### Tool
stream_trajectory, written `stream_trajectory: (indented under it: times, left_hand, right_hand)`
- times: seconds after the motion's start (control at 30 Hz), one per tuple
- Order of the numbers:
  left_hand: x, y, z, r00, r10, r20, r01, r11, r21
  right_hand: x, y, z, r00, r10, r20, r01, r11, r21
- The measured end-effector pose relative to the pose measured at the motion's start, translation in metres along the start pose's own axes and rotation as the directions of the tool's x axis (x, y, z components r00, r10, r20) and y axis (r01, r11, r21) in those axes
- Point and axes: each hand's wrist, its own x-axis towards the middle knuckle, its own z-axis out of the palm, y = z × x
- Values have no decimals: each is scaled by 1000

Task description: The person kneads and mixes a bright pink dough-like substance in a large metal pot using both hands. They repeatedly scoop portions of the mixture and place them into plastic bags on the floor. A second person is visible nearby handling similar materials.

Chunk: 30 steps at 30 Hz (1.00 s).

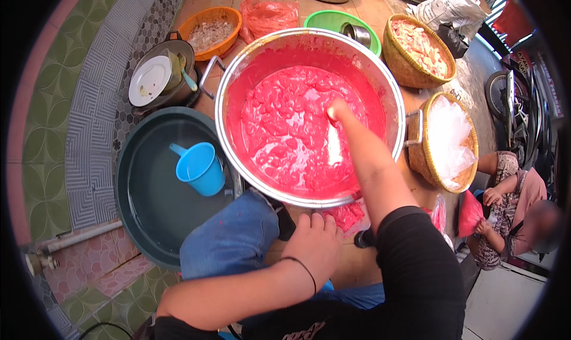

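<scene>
A large metal pot (397, 117) stands before me, filled with wet, chunky red mixture (285, 126). My right hand (337, 109) is sunk into it past the wrist, so the fingers are hidden. Below the pot's near rim is my left hand (314, 239), back upward, with a dark band at the wrist. Its fingertips are beside a clear plastic bag (348, 216) with red contents; whether they grip it is not visible.
At left, a dark basin (147, 197) of water holds a blue dipper (200, 168). Woven baskets hold pale pieces (421, 47) and clear plastic bags (448, 137). An orange bowl (209, 32) and green basin (328, 21) stand behind. A seated person (506, 210) holds a red-filled bag at right.
</scene>
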Motion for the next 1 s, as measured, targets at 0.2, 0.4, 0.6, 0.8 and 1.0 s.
stream_trajectory:
  times: [0.2,0.4,0.6,0.8,1.0]
  left_hand:
    - [-20,-12,-7,990,-88,-111,87,996,-9]
    - [-24,-15,-5,990,-72,-123,70,997,-20]
    - [-21,-15,-5,987,-79,-141,83,996,24]
    - [-21,-14,-3,984,-67,-168,72,997,22]
    - [-29,-16,2,976,-102,-192,107,994,14]
  right_hand:
    - [26,-46,20,998,22,59,-33,979,200]
    - [9,-75,-18,997,-11,-71,45,871,490]
    - [-10,-140,15,995,85,-46,-67,947,313]
    - [-10,-125,52,982,161,-96,-120,934,336]
    - [-20,-120,36,949,313,-47,-270,877,397]
